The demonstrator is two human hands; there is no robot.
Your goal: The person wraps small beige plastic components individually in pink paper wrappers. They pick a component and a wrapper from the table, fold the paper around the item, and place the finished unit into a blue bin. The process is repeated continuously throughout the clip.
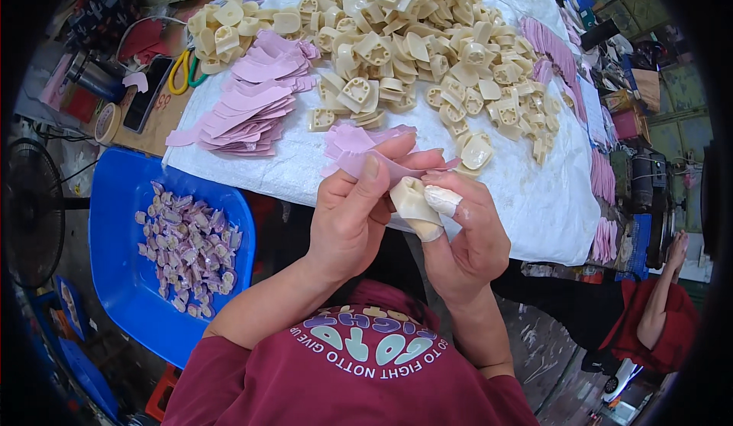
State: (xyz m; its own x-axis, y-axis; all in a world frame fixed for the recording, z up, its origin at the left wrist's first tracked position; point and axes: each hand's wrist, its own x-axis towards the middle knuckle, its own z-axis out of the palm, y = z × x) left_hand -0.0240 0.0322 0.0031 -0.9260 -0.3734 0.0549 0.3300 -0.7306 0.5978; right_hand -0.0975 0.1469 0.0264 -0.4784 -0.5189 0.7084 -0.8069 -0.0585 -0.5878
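Note:
My left hand (353, 201) pinches a thin pink strip (397, 168) that stretches across toward my right hand. My right hand (473, 239) is closed around a cream plastic heel block (412, 200), held between thumb and forefinger just below the strip. White wrapping covers the right forefinger's tip. Just beyond my left fingers, more pink pieces (347, 142) lie on the white-covered table. A larger fanned stack of pink pieces (252, 105) sits farther left. Past both hands rises a big heap of cream heel blocks (397, 44).
A blue basin (114, 273) at the left holds several pink-covered blocks (187, 250). On the table's left side lie scissors (180, 73), a tape roll (108, 123) and a phone (147, 96). A fan (32, 212) stands far left. Another person (649, 319) is at the right.

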